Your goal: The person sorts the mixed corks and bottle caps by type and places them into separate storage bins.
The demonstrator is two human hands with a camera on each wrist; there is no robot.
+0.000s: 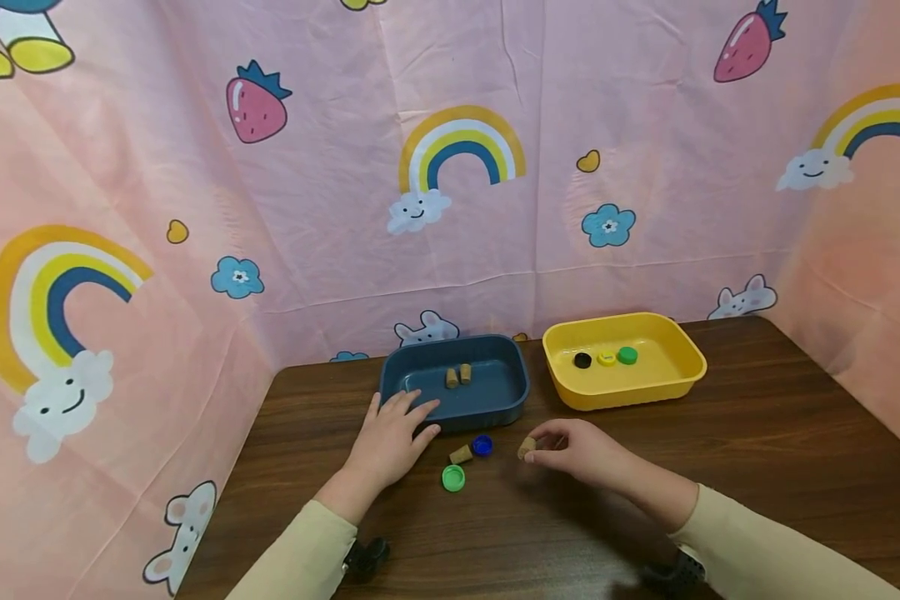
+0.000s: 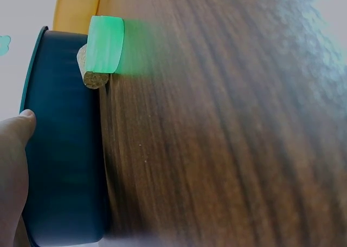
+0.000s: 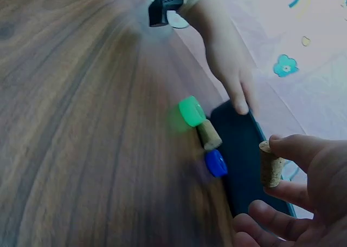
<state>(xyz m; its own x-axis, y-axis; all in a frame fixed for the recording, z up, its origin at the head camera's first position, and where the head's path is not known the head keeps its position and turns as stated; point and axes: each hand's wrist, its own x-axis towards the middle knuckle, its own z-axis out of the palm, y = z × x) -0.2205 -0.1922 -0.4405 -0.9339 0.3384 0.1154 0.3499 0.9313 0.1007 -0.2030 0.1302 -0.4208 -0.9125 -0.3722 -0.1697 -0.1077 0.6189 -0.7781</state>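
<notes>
Between thumb and fingertip, my right hand (image 1: 581, 450) pinches a cork (image 3: 271, 164) above the table, right of the loose pieces. My left hand (image 1: 392, 437) lies with fingers spread over the front left rim of the dark blue tray (image 1: 506, 400). Two corks (image 1: 458, 376) are inside that tray. In front of it, on the table, are another cork (image 1: 461, 455), a blue bottle cap (image 1: 482, 445) and a green bottle cap (image 1: 453, 478). The left wrist view shows my left thumb (image 2: 19, 128) at the tray's edge.
To the right of the blue tray stands a yellow tray (image 1: 630, 395) with a black cap (image 1: 582, 360), a yellow cap (image 1: 607, 358) and a green cap (image 1: 627, 356) in it. Both trays are near the back of the brown wooden table (image 1: 765, 417), against a printed pink cloth.
</notes>
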